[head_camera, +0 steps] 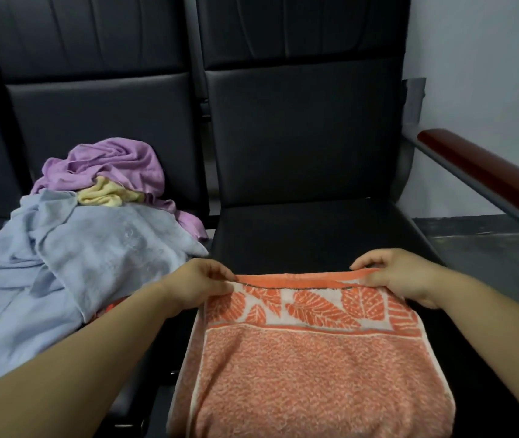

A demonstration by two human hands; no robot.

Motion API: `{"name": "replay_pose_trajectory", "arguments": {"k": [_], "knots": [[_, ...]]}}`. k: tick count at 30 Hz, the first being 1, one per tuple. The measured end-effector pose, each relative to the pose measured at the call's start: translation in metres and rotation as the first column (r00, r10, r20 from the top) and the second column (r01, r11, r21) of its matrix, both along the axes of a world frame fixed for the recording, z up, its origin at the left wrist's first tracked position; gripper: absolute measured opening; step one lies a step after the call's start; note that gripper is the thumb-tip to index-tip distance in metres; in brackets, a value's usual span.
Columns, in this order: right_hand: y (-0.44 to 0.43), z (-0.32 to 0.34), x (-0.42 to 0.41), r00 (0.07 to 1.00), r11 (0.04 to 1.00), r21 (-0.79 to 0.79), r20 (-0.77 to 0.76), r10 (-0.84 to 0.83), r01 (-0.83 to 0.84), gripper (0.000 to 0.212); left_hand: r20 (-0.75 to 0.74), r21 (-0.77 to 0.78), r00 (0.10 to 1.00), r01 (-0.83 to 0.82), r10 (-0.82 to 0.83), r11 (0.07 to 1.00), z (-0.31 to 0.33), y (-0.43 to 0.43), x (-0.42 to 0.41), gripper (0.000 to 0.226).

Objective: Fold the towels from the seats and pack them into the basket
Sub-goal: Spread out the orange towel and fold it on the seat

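Left hand pinches far left corner of orange leaf-pattern terry towel. Right hand pinches far right corner. Towel lies folded on black padded seat. Pale blue towel, purple towel, yellow towel heaped on next seat.

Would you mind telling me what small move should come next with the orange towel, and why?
Probably bring the pinched far edge toward the body, folding the orange towel in half. The left hand and right hand each pinch a far corner, and the towel lies flat on the black seat, so the edge looks ready to carry over.
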State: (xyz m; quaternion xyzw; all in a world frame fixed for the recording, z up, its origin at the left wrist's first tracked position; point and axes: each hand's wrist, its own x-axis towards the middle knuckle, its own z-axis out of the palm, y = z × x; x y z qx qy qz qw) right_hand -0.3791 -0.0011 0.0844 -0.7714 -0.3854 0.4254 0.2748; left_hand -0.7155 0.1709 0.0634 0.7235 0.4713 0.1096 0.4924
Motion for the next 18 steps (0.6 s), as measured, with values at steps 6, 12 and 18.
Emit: {"name": "replay_pose_trajectory", "arguments": {"k": [6, 12, 18], "knots": [[0.007, -0.005, -0.002, 0.970, 0.999, -0.004, 0.239, 0.047, -0.048, 0.021, -0.018, 0.168, 0.983, -0.177, 0.182, 0.970, -0.012, 0.010, 0.009, 0.010], [0.009, -0.011, 0.001, 0.950, 1.000, 0.030, 0.311, -0.015, 0.006, 0.023, -0.055, 0.291, 0.966, -0.224, 0.251, 0.930, -0.019, 0.015, 0.010, 0.013], [0.009, -0.016, 0.007, 0.933, 0.998, 0.047, 0.355, -0.057, 0.044, 0.022, -0.137, 0.343, 0.956, -0.201, 0.260, 0.918, -0.021, 0.020, 0.007, 0.015]]}}
